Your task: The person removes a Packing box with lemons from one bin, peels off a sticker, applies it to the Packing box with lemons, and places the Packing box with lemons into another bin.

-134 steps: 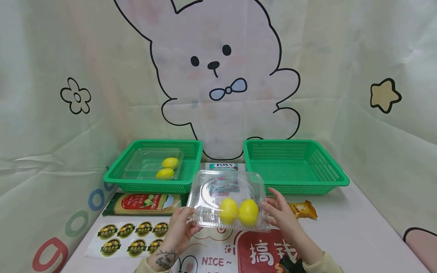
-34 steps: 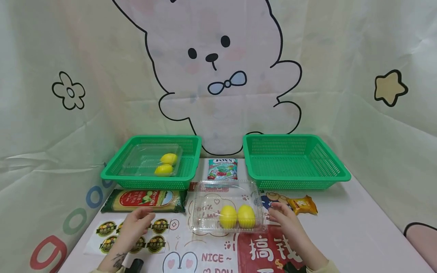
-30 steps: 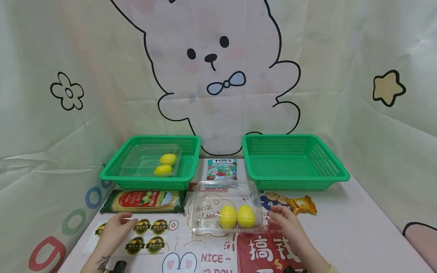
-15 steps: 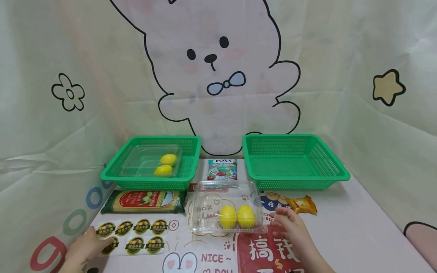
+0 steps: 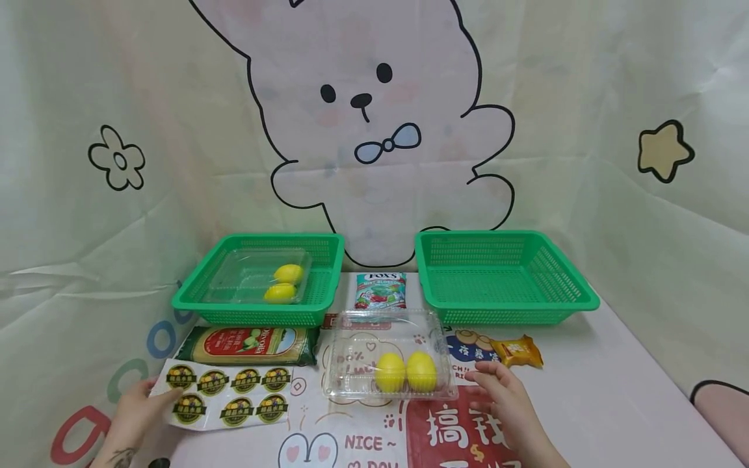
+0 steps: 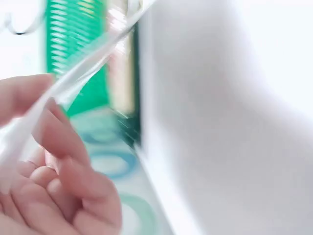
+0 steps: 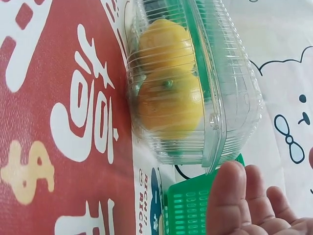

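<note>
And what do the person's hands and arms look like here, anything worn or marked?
Left hand and right hand are ungloved. A dark tattoo marks the left wrist; beside it, a black piece is too cropped to identify. No sleeves show.

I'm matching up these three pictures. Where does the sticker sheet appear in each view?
Head: the sticker sheet lies at lower left, just below the long packet.
Left wrist: a blurred white strip, nearly edge-on, slanting from the left edge to top centre.
Right wrist: not in the picture.
Shared landmark: left green basket (head, left of centre; left wrist, behind the strip; right wrist, through the clear box).
</note>
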A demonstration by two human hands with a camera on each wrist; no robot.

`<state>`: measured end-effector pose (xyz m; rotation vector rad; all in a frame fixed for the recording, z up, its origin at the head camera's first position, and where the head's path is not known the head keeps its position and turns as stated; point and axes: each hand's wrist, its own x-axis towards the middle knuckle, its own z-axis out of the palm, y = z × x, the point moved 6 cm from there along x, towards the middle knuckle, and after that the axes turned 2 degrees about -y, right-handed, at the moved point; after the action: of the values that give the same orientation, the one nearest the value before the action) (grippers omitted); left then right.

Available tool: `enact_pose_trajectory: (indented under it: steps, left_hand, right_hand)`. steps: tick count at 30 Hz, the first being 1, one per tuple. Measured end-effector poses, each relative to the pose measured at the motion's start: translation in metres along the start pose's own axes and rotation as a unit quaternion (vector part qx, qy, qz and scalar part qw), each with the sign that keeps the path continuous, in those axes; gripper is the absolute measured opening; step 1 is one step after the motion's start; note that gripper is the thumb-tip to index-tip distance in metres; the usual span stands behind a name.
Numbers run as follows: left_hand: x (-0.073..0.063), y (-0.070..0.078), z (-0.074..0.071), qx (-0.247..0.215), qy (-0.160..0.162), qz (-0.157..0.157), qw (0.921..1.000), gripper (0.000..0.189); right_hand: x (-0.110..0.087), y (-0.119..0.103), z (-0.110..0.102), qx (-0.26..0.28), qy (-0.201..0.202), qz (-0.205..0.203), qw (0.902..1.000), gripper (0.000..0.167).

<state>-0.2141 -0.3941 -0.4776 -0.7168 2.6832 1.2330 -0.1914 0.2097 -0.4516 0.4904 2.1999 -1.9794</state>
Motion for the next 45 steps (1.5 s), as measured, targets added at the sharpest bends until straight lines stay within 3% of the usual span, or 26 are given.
enact_pose_trajectory:
  steps: [2, 5, 7, 10, 13, 16, 21, 24, 26, 30, 35, 38, 40, 43, 45]
  left_hand:
    - [-0.003, 0.011, -0.002, -0.088, -0.011, 0.012, 0.9960, 0.064]
    - [-0.025, 0.041, -0.002, -0.211, -0.022, 0.024, 0.9770, 0.046]
    - [-0.048, 0.068, 0.001, -0.281, -0.028, 0.036, 0.9587, 0.039]
    - [-0.077, 0.100, 0.010, -0.368, -0.018, 0.075, 0.9268, 0.009]
    - [-0.100, 0.123, 0.026, -0.418, -0.009, 0.120, 0.9005, 0.016]
    - [-0.124, 0.143, 0.050, -0.405, 0.000, 0.141, 0.9032, 0.017]
    - [-0.159, 0.166, 0.097, -0.363, -0.028, 0.181, 0.9136, 0.005]
    - [-0.173, 0.173, 0.125, -0.355, -0.066, 0.181, 0.9148, 0.009]
    - [-0.180, 0.175, 0.142, -0.344, -0.095, 0.176, 0.9176, 0.017]
    - [-0.187, 0.178, 0.168, -0.323, -0.166, 0.168, 0.9165, 0.025]
    - [-0.191, 0.180, 0.178, -0.317, -0.204, 0.188, 0.9067, 0.026]
    - [-0.190, 0.179, 0.173, -0.317, -0.200, 0.184, 0.9087, 0.027]
    - [-0.188, 0.179, 0.167, -0.315, -0.189, 0.176, 0.9134, 0.025]
    - [-0.185, 0.178, 0.153, -0.318, -0.153, 0.163, 0.9212, 0.021]
    - [-0.181, 0.177, 0.137, -0.318, -0.111, 0.163, 0.9274, 0.017]
  right_hand:
    - [-0.001, 0.001, -0.001, 0.001, 0.004, 0.002, 1.0000, 0.051]
    - [-0.002, -0.002, 0.001, 0.003, 0.004, -0.007, 1.0000, 0.047]
    - [-0.004, -0.004, 0.004, 0.009, 0.001, -0.014, 0.9999, 0.042]
    - [-0.007, -0.007, 0.013, 0.018, -0.010, -0.021, 0.9996, 0.035]
    - [-0.011, -0.009, 0.028, 0.022, -0.054, -0.025, 0.9980, 0.032]
    - [-0.019, -0.013, 0.051, 0.009, -0.145, -0.051, 0.9880, 0.032]
    - [-0.043, -0.020, 0.094, -0.007, -0.312, -0.089, 0.9460, 0.029]
    - [-0.057, -0.023, 0.120, 0.004, -0.377, -0.088, 0.9222, 0.028]
    - [-0.063, -0.023, 0.133, 0.003, -0.398, -0.084, 0.9133, 0.030]
    - [-0.067, -0.020, 0.150, -0.020, -0.389, -0.083, 0.9173, 0.030]
    - [-0.069, -0.021, 0.155, -0.025, -0.367, -0.124, 0.9214, 0.024]
    - [-0.069, -0.023, 0.154, -0.011, -0.358, -0.138, 0.9233, 0.025]
    - [-0.068, -0.022, 0.151, -0.005, -0.343, -0.131, 0.9302, 0.027]
    - [-0.063, -0.020, 0.146, -0.005, -0.312, -0.112, 0.9436, 0.028]
    - [-0.060, -0.018, 0.142, -0.005, -0.293, -0.098, 0.9509, 0.027]
